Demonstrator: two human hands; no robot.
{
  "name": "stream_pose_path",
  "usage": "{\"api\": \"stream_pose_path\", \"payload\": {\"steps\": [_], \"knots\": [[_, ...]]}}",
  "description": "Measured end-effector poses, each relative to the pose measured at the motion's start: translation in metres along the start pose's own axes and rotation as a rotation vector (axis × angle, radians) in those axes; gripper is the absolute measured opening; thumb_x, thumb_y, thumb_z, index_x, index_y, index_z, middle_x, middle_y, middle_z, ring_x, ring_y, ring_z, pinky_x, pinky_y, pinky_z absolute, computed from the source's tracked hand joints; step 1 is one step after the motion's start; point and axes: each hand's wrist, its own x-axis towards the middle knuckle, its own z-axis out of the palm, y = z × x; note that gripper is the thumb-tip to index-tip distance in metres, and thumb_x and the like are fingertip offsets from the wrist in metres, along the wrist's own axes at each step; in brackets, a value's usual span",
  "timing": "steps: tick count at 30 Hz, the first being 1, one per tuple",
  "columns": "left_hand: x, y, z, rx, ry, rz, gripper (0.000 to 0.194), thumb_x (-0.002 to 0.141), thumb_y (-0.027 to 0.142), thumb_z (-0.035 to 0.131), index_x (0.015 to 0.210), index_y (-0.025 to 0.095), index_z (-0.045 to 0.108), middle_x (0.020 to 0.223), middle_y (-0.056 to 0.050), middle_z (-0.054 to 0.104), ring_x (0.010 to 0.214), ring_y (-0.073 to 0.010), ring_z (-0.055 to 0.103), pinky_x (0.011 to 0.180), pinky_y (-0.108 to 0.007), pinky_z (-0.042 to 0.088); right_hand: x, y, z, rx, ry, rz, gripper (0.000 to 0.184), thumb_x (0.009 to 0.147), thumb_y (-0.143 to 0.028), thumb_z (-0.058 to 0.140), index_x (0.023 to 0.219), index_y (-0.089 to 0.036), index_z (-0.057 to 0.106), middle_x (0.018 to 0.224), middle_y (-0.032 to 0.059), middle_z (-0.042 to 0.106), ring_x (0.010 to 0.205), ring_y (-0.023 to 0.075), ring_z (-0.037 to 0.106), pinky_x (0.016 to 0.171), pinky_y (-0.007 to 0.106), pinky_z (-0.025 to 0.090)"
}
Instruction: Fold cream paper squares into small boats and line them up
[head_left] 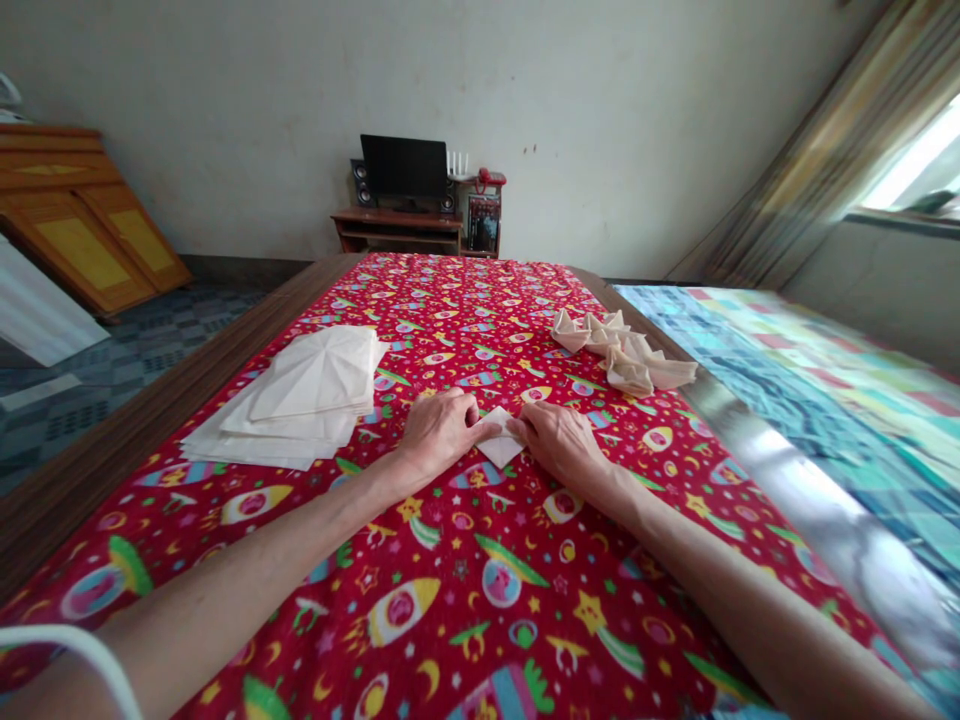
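A small folded piece of cream paper (pixel 499 443) lies on the red rocket-patterned tablecloth (pixel 465 560) in the middle of the table. My left hand (pixel 439 430) pinches its left edge with curled fingers. From the other side, my right hand (pixel 559 440) presses and grips the paper's right edge, fingers bent. Both forearms rest on the cloth.
A stack of cream paper sheets (pixel 296 395) lies to the left. Several finished folded paper shapes (pixel 626 350) sit at the right near the table edge. A bed with a patchwork cover (pixel 825 400) stands right; a desk with a monitor (pixel 405 170) is beyond.
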Motion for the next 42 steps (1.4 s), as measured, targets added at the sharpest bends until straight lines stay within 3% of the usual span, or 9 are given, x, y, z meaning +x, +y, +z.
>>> {"api": "stream_pose_path", "payload": {"steps": [6, 11, 22, 28, 30, 32, 34, 36, 42], "knots": [[0.002, 0.000, 0.001, 0.001, -0.021, 0.011, 0.036, 0.078, 0.055, 0.059, 0.069, 0.021, 0.058, 0.072, 0.001, 0.061, 0.066, -0.0156, 0.057, 0.062, -0.027, 0.035, -0.002, -0.005, 0.001, 0.030, 0.042, 0.054, 0.025, 0.090, -0.041, 0.047, 0.082, -0.021, 0.058, 0.077, 0.0015, 0.066, 0.067, 0.0140, 0.057, 0.055, 0.026, 0.023], [0.003, -0.001, 0.001, -0.005, -0.001, 0.007, 0.034, 0.077, 0.053, 0.061, 0.071, 0.021, 0.058, 0.075, 0.001, 0.061, 0.070, -0.0159, 0.058, 0.063, -0.027, 0.036, -0.004, -0.008, 0.001, 0.028, 0.104, 0.031, 0.015, 0.088, -0.031, 0.048, 0.086, -0.020, 0.058, 0.083, 0.0021, 0.065, 0.071, 0.0140, 0.057, 0.056, 0.026, 0.025], [-0.003, -0.016, -0.003, -0.026, 0.002, 0.028, 0.022, 0.077, 0.040, 0.066, 0.077, 0.020, 0.057, 0.081, 0.000, 0.060, 0.079, -0.0162, 0.057, 0.067, -0.026, 0.039, -0.008, 0.000, 0.000, 0.111, 0.113, 0.016, 0.014, 0.086, -0.025, 0.046, 0.079, -0.021, 0.057, 0.079, 0.0016, 0.064, 0.067, 0.0129, 0.054, 0.057, 0.024, 0.028], [-0.007, -0.019, -0.004, -0.020, 0.022, 0.038, 0.022, 0.078, 0.039, 0.066, 0.077, 0.020, 0.056, 0.082, -0.001, 0.060, 0.080, -0.0175, 0.057, 0.067, -0.027, 0.039, -0.012, 0.001, -0.002, 0.106, 0.099, 0.019, 0.014, 0.087, -0.025, 0.048, 0.088, -0.020, 0.061, 0.086, 0.0043, 0.066, 0.073, 0.0153, 0.057, 0.060, 0.024, 0.034], [-0.008, -0.019, -0.003, -0.016, 0.023, 0.037, 0.021, 0.078, 0.039, 0.066, 0.078, 0.020, 0.056, 0.083, -0.001, 0.060, 0.081, -0.0178, 0.057, 0.068, -0.027, 0.039, -0.012, 0.001, -0.001, 0.080, 0.131, -0.046, 0.022, 0.088, -0.022, 0.046, 0.105, -0.020, 0.061, 0.105, 0.0091, 0.065, 0.091, 0.0199, 0.058, 0.068, 0.027, 0.041], [-0.008, -0.019, -0.003, -0.011, 0.026, 0.036, 0.021, 0.078, 0.039, 0.065, 0.080, 0.020, 0.057, 0.085, -0.001, 0.061, 0.082, -0.0178, 0.057, 0.069, -0.027, 0.040, -0.011, 0.002, 0.000, 0.084, 0.133, -0.231, 0.033, 0.089, -0.016, 0.042, 0.119, -0.021, 0.056, 0.128, 0.0116, 0.055, 0.114, 0.0238, 0.051, 0.082, 0.033, 0.044], [-0.008, -0.018, -0.003, -0.009, 0.029, 0.033, 0.021, 0.078, 0.039, 0.065, 0.080, 0.020, 0.057, 0.084, -0.001, 0.061, 0.082, -0.0176, 0.057, 0.069, -0.027, 0.040, -0.010, 0.004, 0.000, 0.128, 0.074, -0.456, 0.041, 0.089, -0.010, 0.039, 0.125, -0.022, 0.053, 0.136, 0.0099, 0.049, 0.127, 0.0224, 0.041, 0.095, 0.039, 0.042], [-0.008, -0.018, -0.004, -0.016, 0.026, 0.029, 0.021, 0.078, 0.039, 0.065, 0.078, 0.020, 0.057, 0.084, -0.001, 0.061, 0.082, -0.0173, 0.057, 0.070, -0.027, 0.040, -0.011, 0.007, -0.002, 0.177, 0.014, -0.576, 0.045, 0.088, -0.006, 0.038, 0.128, -0.021, 0.052, 0.136, 0.0090, 0.050, 0.130, 0.0196, 0.040, 0.101, 0.039, 0.039], [-0.008, -0.017, -0.006, -0.039, 0.014, 0.023, 0.019, 0.078, 0.036, 0.067, 0.076, 0.020, 0.057, 0.084, 0.000, 0.061, 0.081, -0.0169, 0.057, 0.069, -0.027, 0.040, -0.017, 0.016, -0.009, 0.179, -0.044, -0.532, 0.056, 0.080, -0.002, 0.040, 0.133, -0.019, 0.048, 0.137, 0.0083, 0.048, 0.128, 0.0209, 0.043, 0.104, 0.042, 0.038]]}}
